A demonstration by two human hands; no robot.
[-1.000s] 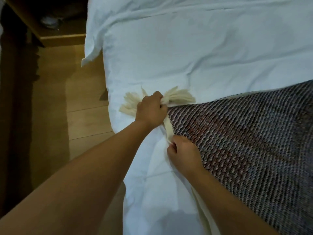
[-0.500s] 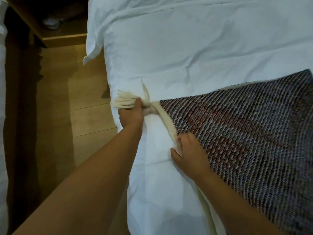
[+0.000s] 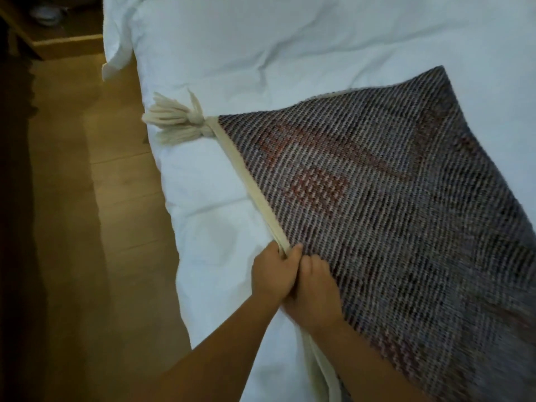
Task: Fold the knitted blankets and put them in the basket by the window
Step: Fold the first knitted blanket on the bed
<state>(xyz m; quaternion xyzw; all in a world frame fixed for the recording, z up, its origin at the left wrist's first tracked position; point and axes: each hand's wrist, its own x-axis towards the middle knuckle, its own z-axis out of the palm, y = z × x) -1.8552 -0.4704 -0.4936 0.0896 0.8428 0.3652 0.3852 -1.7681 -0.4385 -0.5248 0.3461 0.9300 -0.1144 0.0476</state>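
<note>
A dark knitted blanket with reddish patches and a cream border lies spread on the white bed. Its corner ends in a cream tassel lying flat near the bed's left edge. My left hand pinches the cream border partway down the edge. My right hand sits right beside it, touching it, fingers curled onto the same edge of the blanket. No basket is in view.
Wooden floor runs along the left of the bed. A wooden bedside unit stands at the top left. The sheet's loose corner hangs over the bed's edge.
My left hand let go of the tassel and slid down the cream border to meet my right hand. The tassel now lies free on the sheet. The view shifted.
</note>
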